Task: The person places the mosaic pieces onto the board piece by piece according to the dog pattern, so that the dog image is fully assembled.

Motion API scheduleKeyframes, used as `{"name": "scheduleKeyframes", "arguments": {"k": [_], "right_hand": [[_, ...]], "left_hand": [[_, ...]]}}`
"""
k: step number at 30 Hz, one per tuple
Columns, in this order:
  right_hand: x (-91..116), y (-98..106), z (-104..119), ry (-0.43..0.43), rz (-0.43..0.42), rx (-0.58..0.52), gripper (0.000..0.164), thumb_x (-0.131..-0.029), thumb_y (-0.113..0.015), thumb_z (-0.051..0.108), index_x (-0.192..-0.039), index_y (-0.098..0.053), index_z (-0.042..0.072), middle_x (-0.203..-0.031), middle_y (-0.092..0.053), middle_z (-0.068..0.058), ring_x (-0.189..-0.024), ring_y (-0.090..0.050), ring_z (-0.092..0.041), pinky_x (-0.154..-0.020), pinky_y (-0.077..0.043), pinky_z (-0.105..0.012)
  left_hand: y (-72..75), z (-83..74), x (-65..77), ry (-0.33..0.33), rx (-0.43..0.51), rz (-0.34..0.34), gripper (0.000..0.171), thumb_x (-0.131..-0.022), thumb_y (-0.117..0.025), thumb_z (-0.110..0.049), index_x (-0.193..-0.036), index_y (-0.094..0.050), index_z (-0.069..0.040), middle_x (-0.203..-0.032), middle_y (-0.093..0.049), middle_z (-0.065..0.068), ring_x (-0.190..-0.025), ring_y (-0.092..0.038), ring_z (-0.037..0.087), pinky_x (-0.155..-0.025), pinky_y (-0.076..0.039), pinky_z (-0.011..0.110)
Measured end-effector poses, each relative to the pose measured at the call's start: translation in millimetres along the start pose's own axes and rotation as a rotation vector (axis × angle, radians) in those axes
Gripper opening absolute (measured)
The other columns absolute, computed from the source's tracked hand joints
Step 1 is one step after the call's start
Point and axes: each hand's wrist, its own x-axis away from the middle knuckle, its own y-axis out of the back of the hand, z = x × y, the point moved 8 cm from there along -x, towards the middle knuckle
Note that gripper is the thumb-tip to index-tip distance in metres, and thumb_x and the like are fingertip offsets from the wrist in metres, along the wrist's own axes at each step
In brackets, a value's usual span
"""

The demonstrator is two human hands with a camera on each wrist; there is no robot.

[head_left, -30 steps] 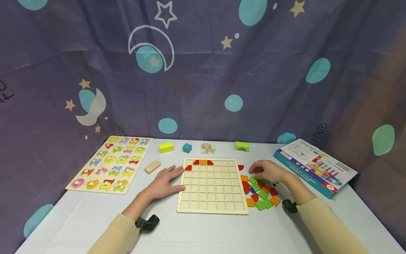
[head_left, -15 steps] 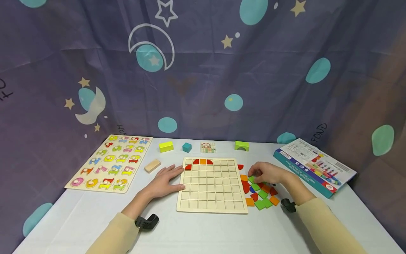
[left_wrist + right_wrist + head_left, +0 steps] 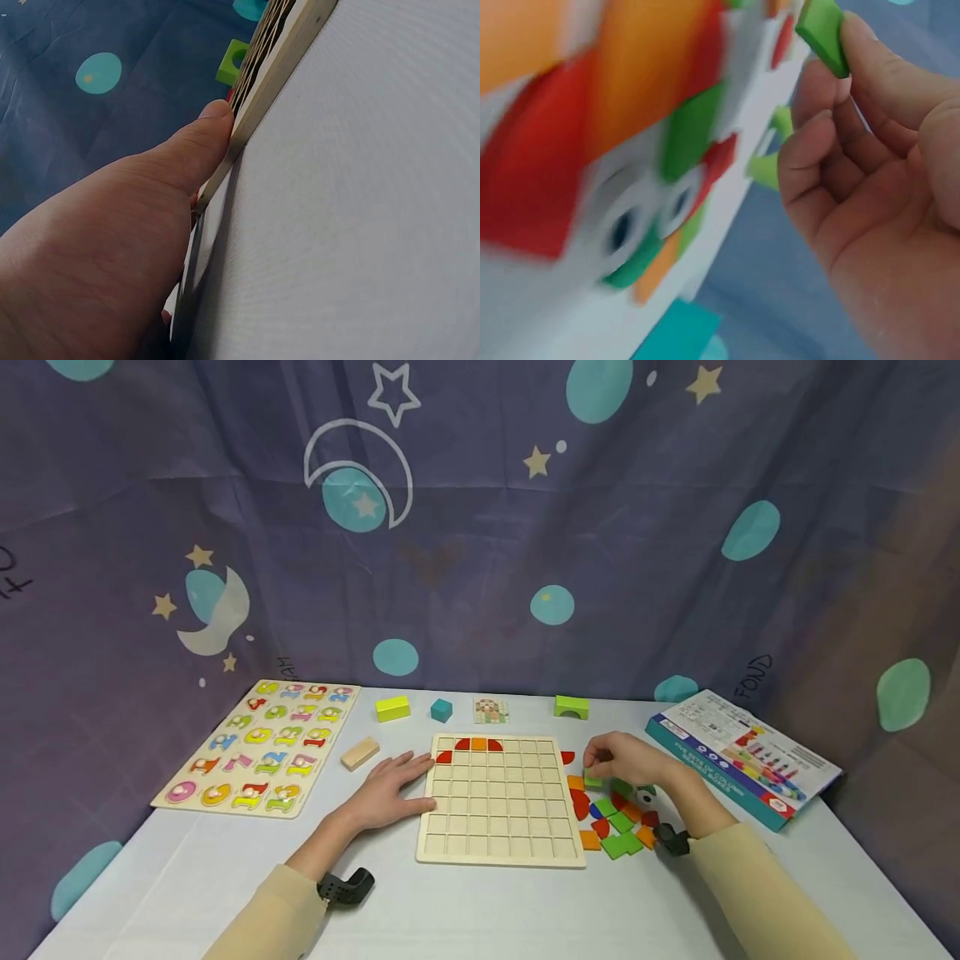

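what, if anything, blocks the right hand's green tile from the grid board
Nothing tall is visible; only a flat orange tile lies between the green tile in the right hand and the grid board.

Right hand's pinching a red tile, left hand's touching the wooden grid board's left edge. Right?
Wrong on the color: the right hand is pinching a green tile, not a red one; the right wrist view shows it. The left hand is touching the left edge of the wooden grid board, as you say.
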Motion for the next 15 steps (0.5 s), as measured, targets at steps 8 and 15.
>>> {"name": "scheduleKeyframes", "arguments": {"k": [8,15], "right_hand": [[-31,-10,59,0.138,-0.069,-0.067,0.009,-0.093,-0.073,0.011,-0.093,-0.066,0.006,-0.082,-0.061,-0.002,-0.074,-0.054,-0.018,-0.068,-0.049,-0.031],[-63,-50,111,0.247,-0.017,-0.095,0.005,-0.096,-0.070,0.009,-0.094,-0.067,0.006,-0.082,-0.066,-0.001,-0.072,-0.058,-0.016,-0.066,-0.050,-0.031]], "left_hand": [[1.7,0.8,2.6,-0.027,-0.006,-0.024,0.075,-0.092,-0.071,-0.049,-0.150,-0.049,-0.007,-0.157,-0.043,0.007,-0.148,-0.026,0.037,-0.119,-0.014,0.057],[-0.1,1.3,1.8,-0.013,-0.010,-0.007,0.075,-0.092,-0.070,-0.049,-0.152,-0.048,-0.011,-0.158,-0.041,0.002,-0.150,-0.024,0.032,-0.121,-0.012,0.053]]}}
